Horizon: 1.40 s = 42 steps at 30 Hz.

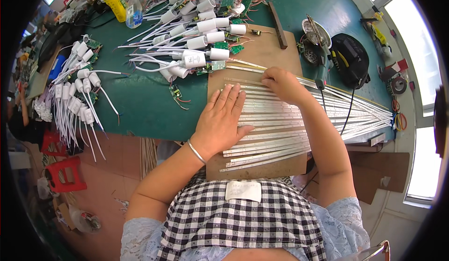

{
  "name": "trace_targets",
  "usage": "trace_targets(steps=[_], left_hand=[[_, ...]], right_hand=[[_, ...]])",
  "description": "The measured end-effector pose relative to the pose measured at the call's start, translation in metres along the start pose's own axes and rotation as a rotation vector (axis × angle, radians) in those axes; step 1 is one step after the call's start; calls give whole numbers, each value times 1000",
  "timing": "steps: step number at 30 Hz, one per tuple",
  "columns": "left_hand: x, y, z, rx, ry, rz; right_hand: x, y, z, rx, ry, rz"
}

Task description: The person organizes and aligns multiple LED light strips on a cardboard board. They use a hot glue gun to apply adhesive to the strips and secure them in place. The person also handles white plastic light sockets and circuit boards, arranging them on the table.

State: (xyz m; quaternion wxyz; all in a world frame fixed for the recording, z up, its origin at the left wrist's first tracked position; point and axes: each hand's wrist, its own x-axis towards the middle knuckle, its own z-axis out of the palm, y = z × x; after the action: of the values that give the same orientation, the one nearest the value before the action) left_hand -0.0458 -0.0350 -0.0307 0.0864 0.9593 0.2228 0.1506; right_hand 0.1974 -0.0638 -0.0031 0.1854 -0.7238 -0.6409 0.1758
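Observation:
Narrow silvery LED strips [276, 119] lie fanned out on a brown board [262, 171] in front of me, and their far right ends bunch together. My left hand [222, 118] rests flat across the strips' left ends, fingers spread, with a bangle on its wrist. At the upper strips, my right hand [283, 85] has its fingers curled and pinched on an LED strip; the exact grip is partly hidden by the hand. Beyond my hands, white cylindrical caps [192, 58] with white wires and green circuit boards [218, 66] lie heaped, some overlapping the board's far left edge.
A soldering iron [321, 71] sits by a metal dish [311, 50] at the right, beside a black bag [350, 59]. A dark bar [277, 24] lies beyond the board. More wired caps [77, 95], a yellow bottle [113, 1] and a clear bottle [134, 10] are at left.

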Motion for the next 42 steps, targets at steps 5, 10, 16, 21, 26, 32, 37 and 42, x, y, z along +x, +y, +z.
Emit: trace_targets(steps=[5,10,16,21,26,32,37,42], left_hand=[[1,0,-3,-16,-13,-1],[1,0,-2,-39,-1,-3],[0,0,-3,-34,-13,8],[5,-5,-16,-44,-103,38],[30,-19,4,38,-24,71],[33,-18,5,32,-93,60],[33,-19,7,18,-41,62],[31,-17,7,16,-29,51]], right_hand=[[-1,-22,4,-234,83,43],[-29,-14,16,-267,178,-185],[-64,-10,25,-555,-42,-96],[-73,-14,28,-509,-8,-125],[-66,-18,21,-425,87,-155],[-3,13,-4,-339,290,-82],[3,19,-1,-540,278,-202],[-1,24,-8,-529,366,-209]])
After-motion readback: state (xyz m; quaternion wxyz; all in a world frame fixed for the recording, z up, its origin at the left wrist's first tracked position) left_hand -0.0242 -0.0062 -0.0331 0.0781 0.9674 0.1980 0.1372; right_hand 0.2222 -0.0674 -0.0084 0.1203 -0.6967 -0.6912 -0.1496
